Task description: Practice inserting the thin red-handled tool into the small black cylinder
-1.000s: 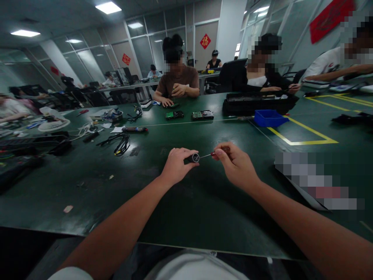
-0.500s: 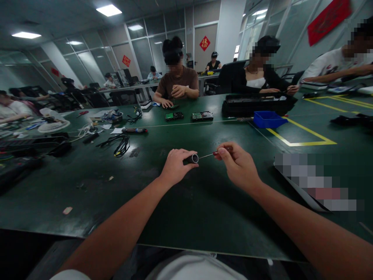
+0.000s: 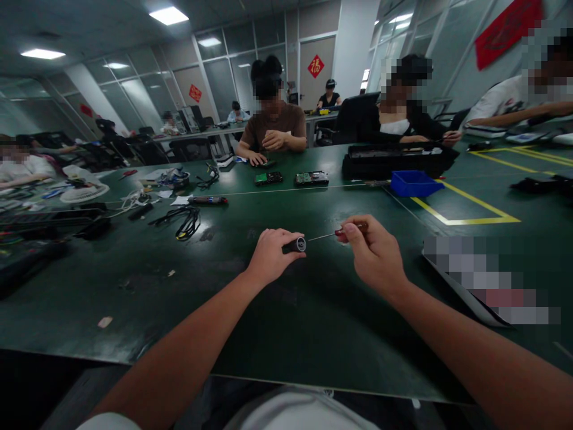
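Note:
My left hand (image 3: 274, 257) is closed around a short dark cylinder (image 3: 295, 244), its round open end with a pale rim facing right. What the cylinder belongs to cannot be told. In my right hand (image 3: 376, 251) is a screwdriver (image 3: 323, 236) with a reddish handle and a thin metal shaft. The shaft points left at the cylinder's end, and a small gap separates its tip from the rim. Both hands are above the green table (image 3: 313, 334). Fingers cover most of the handle and the rear of the cylinder.
Left of my hands lie a black cable (image 3: 185, 224) and a pen-like tool (image 3: 208, 200). Ahead are circuit boards (image 3: 312, 178), a blue bin (image 3: 414, 184) and a long black housing (image 3: 398, 160). A pale sheet (image 3: 465, 292) lies right. A co-worker (image 3: 273, 128) sits opposite.
My right hand has drawn the screwdriver slightly to the right, so its tip is farther from the cylinder. My left hand holds the cylinder in nearly the same place.

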`<act>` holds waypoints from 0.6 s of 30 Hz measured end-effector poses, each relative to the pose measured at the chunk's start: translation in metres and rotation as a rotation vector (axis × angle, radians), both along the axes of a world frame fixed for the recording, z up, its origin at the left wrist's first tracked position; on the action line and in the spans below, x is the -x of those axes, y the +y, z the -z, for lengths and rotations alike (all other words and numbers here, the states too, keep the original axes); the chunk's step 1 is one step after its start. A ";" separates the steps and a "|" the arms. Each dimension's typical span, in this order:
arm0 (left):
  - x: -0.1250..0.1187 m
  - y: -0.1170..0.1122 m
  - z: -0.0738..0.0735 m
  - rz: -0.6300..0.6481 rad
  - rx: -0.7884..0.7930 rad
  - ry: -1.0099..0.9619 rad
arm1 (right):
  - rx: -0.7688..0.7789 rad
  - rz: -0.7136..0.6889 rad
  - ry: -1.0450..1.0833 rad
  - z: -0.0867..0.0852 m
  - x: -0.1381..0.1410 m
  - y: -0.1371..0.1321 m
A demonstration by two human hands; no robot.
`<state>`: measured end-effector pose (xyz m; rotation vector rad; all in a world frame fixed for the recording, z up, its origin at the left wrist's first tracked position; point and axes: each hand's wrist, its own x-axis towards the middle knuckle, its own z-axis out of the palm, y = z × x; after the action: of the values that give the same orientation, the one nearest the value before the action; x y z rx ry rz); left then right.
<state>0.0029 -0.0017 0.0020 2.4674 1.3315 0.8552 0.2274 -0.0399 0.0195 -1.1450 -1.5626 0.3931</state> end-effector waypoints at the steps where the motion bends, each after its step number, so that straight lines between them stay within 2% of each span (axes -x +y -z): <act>1: 0.000 0.000 0.000 0.001 0.001 0.000 | -0.005 -0.010 -0.004 -0.001 0.000 0.000; 8: -0.001 -0.001 0.000 -0.011 0.018 0.037 | 0.027 -0.077 -0.081 0.001 0.000 0.001; 18: 0.001 0.003 0.003 -0.022 0.041 0.050 | 0.017 0.021 -0.172 -0.005 0.000 0.002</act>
<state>0.0021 0.0015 -0.0007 2.4630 1.3816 0.7680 0.2277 -0.0383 0.0243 -1.2335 -1.6970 0.3010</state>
